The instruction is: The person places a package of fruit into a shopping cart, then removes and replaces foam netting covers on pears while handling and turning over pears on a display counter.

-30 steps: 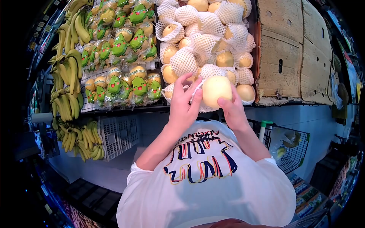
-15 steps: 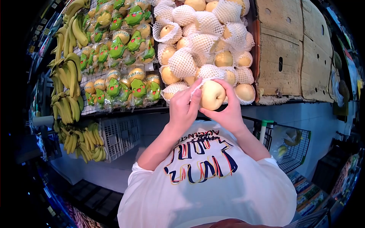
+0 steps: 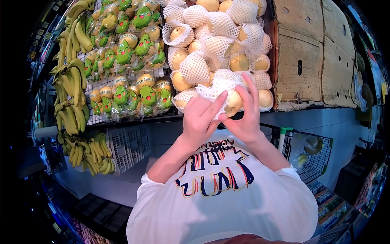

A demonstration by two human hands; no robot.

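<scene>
A pale yellow pear (image 3: 233, 102) sits between my two hands, just in front of the heap of pears. White foam netting (image 3: 217, 90) covers its left side, while its right side is bare. My left hand (image 3: 199, 118) is closed on the netting's edge, with the index finger stretched along it. Around the pear's right side curl the fingers and thumb of my right hand (image 3: 248, 118). Directly behind are several more pears in foam nets (image 3: 195, 67), some with their skin showing.
To the left lie bagged fruits with green cartoon labels (image 3: 122, 93) and bunches of bananas (image 3: 73, 81). Flattened brown cardboard (image 3: 300, 57) covers the stand on the right. A wire shopping cart (image 3: 315, 156) with a bag inside stands at my right, and a grey crate (image 3: 128, 148) is below the display.
The foam netting now covers the pear's left side, which was mostly bare before. My left hand has moved across the pear's front, and my right fingers have shifted upward.
</scene>
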